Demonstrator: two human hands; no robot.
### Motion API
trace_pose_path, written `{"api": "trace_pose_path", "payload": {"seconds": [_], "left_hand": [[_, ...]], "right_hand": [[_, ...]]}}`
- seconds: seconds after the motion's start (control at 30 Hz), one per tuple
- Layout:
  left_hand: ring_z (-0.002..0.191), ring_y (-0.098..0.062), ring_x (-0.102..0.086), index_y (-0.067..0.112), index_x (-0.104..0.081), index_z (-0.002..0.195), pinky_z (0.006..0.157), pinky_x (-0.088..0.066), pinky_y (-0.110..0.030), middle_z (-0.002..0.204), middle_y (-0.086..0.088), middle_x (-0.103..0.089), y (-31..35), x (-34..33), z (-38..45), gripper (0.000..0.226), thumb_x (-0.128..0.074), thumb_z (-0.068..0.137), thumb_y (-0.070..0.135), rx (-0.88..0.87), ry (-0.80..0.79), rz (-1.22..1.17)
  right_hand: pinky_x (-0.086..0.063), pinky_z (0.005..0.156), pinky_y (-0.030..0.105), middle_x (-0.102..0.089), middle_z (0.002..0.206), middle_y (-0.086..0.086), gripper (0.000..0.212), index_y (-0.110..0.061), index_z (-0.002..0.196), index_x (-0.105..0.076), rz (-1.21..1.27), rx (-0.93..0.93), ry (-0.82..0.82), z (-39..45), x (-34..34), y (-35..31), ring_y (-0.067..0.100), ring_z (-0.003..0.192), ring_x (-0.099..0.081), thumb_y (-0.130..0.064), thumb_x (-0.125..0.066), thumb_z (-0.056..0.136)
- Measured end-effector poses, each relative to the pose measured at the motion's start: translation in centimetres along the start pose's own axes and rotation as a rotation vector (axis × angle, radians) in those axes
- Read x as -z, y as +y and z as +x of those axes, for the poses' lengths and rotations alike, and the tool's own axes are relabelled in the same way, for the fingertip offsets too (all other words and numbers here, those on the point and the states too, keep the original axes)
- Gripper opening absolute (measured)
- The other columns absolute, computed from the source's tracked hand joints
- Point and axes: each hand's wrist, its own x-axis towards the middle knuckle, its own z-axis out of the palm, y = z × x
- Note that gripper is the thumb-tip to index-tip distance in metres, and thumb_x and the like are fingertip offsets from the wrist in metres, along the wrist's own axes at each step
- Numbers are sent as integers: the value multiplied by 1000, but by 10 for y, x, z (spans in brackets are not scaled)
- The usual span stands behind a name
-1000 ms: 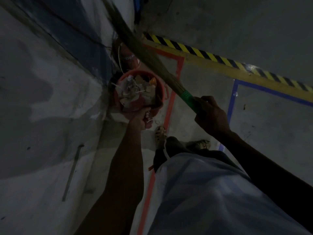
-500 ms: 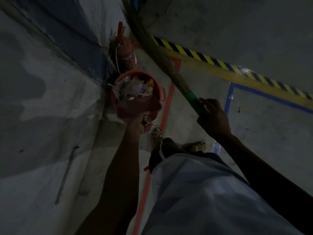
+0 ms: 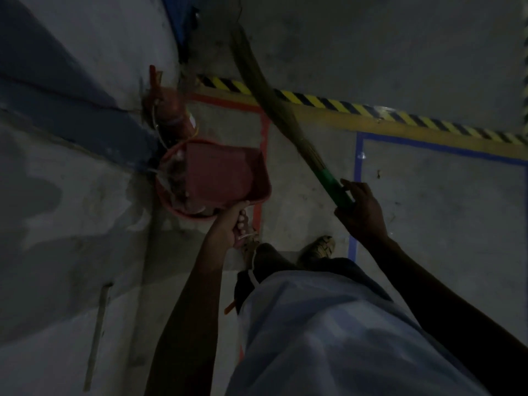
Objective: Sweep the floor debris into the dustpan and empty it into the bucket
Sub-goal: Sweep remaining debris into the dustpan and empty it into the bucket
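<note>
Red dustpan tipped over bucket, at 10 o'clock of frame centre. Left hand clenches dustpan handle. Right hand, 3 o'clock from dustpan, grasps green broom handle.

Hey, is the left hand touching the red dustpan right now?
Touching. The head view shows the left hand with its fingers curled round the handle of the dustpan, holding it over the bucket.

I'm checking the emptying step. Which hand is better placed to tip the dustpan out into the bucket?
Left. The left hand already grips the handle of the dustpan, which sits over the bucket. The right hand holds the broom, off to the side of the bucket.
</note>
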Motion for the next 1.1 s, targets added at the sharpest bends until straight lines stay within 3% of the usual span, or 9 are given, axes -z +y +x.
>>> {"api": "trace_pose_path", "payload": {"seconds": [0.17,0.33,0.47,0.6,0.77,0.97,1.1], "left_hand": [[32,-5,-33,18,-50,63,35,-26,-17,47,4,-41,-10,-61,7,36,-65,95,24,1,6,161],[34,-8,-32,15,-48,66,36,-28,-18,44,4,-40,-30,-140,25,34,-66,94,22,44,-18,213],[35,-9,-32,16,-45,64,38,-28,-18,46,3,-40,-53,-210,46,37,-67,93,25,54,-8,297],[36,-9,-32,17,-44,65,38,-28,-16,48,4,-40,-77,-274,75,36,-65,94,24,35,5,320],[32,-9,-30,16,-44,63,38,-26,-15,44,3,-40,-107,-321,126,37,-66,92,23,-8,69,357],[32,-11,-30,15,-41,62,38,-27,-17,44,1,-38,-146,-315,223,39,-67,91,22,20,177,306],[32,-9,-30,17,-45,62,36,-27,-16,47,2,-39,-173,-300,284,37,-67,91,22,37,232,301]], "right_hand": [[-45,71,31,-55,127,14,70,-9,141,-52,70,-166,52,-22,18,69,31,97,-62,-8,-80,77],[-56,75,53,-56,122,17,70,-9,142,-51,164,-290,104,-46,37,155,35,99,-61,-12,-78,77],[-56,73,48,-58,120,18,69,-5,140,-53,254,-379,125,-57,48,215,34,98,-62,-28,-69,77],[-56,72,54,-57,121,11,70,-13,141,-52,356,-482,98,-55,39,279,37,86,-66,-43,-65,79],[-55,76,59,-55,125,14,76,-13,142,-50,406,-574,34,-39,0,348,40,90,-66,-54,-56,79],[-55,78,54,-55,120,19,61,-10,139,-54,372,-565,-145,-1,-92,418,40,88,-65,-32,-74,86],[-53,79,47,-57,115,17,52,-12,138,-56,291,-407,-277,29,-169,452,34,96,-61,-25,-72,90]]}}
